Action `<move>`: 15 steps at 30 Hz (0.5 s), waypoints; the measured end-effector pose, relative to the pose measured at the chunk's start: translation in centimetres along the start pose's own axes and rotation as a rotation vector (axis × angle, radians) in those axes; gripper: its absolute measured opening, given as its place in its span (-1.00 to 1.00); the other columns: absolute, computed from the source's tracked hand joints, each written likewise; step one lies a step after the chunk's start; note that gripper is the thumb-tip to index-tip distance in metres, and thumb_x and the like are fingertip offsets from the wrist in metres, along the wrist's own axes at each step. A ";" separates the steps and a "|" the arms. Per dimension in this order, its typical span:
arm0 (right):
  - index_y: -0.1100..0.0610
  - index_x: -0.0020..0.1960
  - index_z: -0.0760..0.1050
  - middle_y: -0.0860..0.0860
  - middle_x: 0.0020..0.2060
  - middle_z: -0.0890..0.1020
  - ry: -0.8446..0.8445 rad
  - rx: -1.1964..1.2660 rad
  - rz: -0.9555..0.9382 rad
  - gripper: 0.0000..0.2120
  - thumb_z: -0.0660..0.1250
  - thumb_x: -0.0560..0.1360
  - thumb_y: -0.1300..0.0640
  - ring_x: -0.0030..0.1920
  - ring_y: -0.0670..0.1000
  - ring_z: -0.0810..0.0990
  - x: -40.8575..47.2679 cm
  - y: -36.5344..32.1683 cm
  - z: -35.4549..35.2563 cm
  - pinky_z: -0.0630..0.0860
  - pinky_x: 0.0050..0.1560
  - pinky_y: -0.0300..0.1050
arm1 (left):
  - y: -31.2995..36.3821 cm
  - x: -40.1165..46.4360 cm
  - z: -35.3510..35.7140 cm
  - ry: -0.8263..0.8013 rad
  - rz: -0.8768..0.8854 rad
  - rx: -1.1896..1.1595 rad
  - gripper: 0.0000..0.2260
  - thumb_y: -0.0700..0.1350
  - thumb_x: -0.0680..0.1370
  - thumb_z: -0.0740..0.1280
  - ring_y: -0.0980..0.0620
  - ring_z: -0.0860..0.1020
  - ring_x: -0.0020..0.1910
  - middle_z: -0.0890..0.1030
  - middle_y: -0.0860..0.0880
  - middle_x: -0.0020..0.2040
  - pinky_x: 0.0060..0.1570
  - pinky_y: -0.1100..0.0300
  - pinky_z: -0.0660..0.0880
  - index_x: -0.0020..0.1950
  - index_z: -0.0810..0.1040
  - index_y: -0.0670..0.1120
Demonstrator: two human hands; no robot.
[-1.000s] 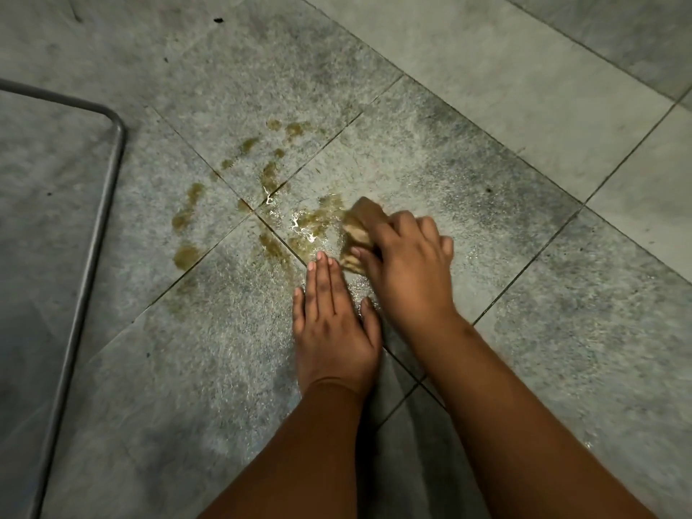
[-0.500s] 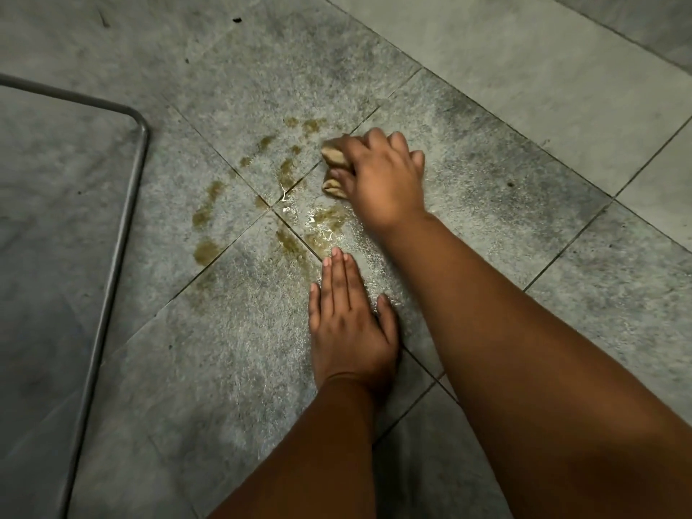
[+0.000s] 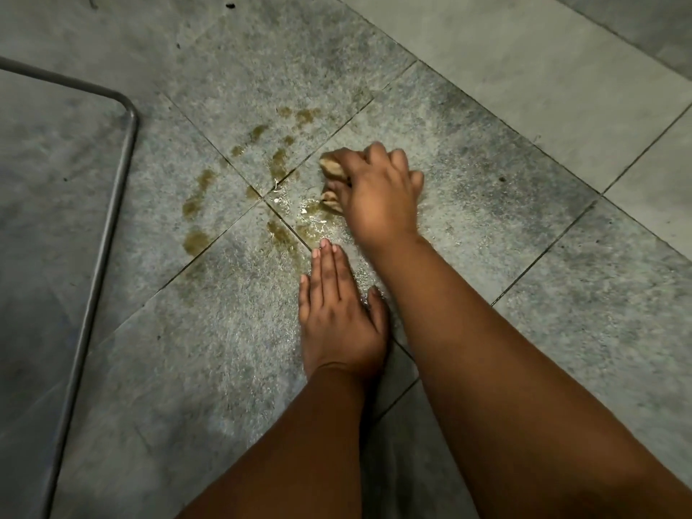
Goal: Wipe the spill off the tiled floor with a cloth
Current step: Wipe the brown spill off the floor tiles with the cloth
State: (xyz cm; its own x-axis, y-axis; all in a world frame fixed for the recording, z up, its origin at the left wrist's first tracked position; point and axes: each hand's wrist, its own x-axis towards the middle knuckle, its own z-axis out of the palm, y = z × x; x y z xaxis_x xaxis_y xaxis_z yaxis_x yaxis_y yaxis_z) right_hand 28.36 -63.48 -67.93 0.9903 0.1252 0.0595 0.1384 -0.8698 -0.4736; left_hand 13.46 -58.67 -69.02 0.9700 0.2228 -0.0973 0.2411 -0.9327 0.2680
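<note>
Grey speckled floor tiles (image 3: 486,189) laid diagonally, split by dark grout lines (image 3: 543,252). Paler, smoother tiles (image 3: 524,69) toward the upper right. Curved grey metal tube (image 3: 112,189) bending along the left side. Dim light, with a wet sheen near the middle.

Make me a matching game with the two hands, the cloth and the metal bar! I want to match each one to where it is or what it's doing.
Things:
1. left hand
2. right hand
3. cloth
4. metal bar

States:
A. bunched up and tan, by the brown spill
B. lying flat on the floor
C. curved, at the left side
D. gripping the cloth

Pairs: 1-B, 2-D, 3-A, 4-C
</note>
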 end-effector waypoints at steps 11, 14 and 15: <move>-0.10 0.18 0.48 -0.03 -0.01 0.49 0.002 -0.018 0.081 -0.70 0.36 0.47 -0.09 0.07 0.07 0.39 -8.7 2.9 -2.9 0.18 -0.06 -0.04 | -0.2 0.2 0.7 0.049 -0.001 0.027 -0.39 0.08 0.58 -0.03 0.00 -0.01 0.57 0.07 -0.12 0.59 0.50 0.05 -0.08 0.57 0.09 -0.19; -0.15 0.23 0.46 -0.04 0.02 0.49 0.022 -0.014 0.104 -0.67 0.35 0.47 -0.07 0.09 0.08 0.40 -8.1 2.4 -2.6 0.16 -0.04 -0.03 | -0.2 0.2 0.8 0.057 0.002 0.037 -0.38 0.08 0.57 -0.05 0.00 -0.01 0.57 0.07 -0.12 0.59 0.50 0.07 -0.10 0.57 0.09 -0.19; -0.16 0.24 0.46 -0.03 0.05 0.50 0.027 0.001 0.094 -0.66 0.35 0.48 -0.07 0.11 0.08 0.39 -6.9 2.0 -2.3 0.17 -0.02 -0.02 | -0.2 0.2 0.7 0.055 0.002 0.036 -0.38 0.08 0.57 -0.06 0.00 -0.02 0.57 0.06 -0.11 0.59 0.50 0.08 -0.12 0.57 0.08 -0.18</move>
State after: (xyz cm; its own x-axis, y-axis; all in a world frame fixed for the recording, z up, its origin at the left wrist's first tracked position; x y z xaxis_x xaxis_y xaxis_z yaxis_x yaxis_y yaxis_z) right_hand 21.82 -67.14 -67.26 0.9988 0.0301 0.0383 0.0448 -0.8768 -0.4787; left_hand 13.58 -58.60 -69.78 0.9709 0.2353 -0.0433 0.2389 -0.9427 0.2331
